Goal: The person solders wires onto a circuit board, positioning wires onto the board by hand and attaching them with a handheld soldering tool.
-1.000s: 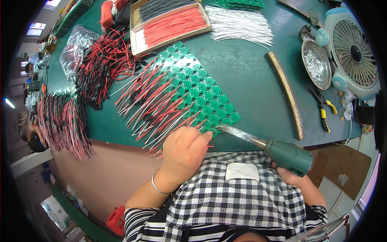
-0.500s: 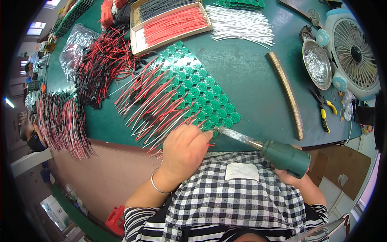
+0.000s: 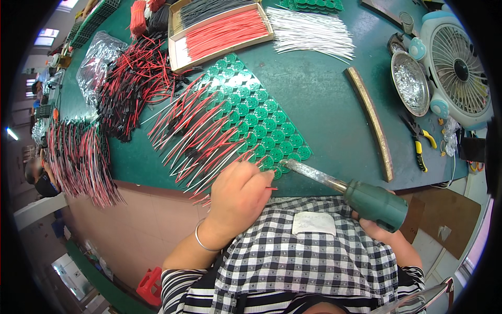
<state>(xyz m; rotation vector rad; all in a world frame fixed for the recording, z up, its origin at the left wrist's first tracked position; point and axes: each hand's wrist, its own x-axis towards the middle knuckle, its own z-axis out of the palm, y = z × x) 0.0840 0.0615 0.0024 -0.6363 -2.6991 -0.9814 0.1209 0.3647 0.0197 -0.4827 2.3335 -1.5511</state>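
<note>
My left hand [image 3: 238, 196] is closed in a pinch at the near corner of a sheet of round green circuit boards [image 3: 269, 123]. A short red wire [image 3: 272, 188] pokes out beside its fingers; the pinched spot itself is mostly hidden. My right hand [image 3: 375, 230], partly covered by the tool, grips a soldering iron [image 3: 374, 205] with a thick green handle. The iron's metal tip lies over the sheet's near edge, just right of my left fingertips. Red, white and black wires [image 3: 196, 138] fan out leftward from the rows of boards.
Behind the sheet stands a cardboard box [image 3: 180, 55] of red and black wires, beside white wires [image 3: 312, 32]. Wired bundles [image 3: 81, 159] hang over the left table edge. On the right are a curved bar [image 3: 370, 123], a metal dish [image 3: 411, 86], a fan [image 3: 460, 70] and pliers [image 3: 419, 141].
The soldering iron has shifted slightly right, and its tip is a little farther from my left fingertips. My left hand has barely moved.
</note>
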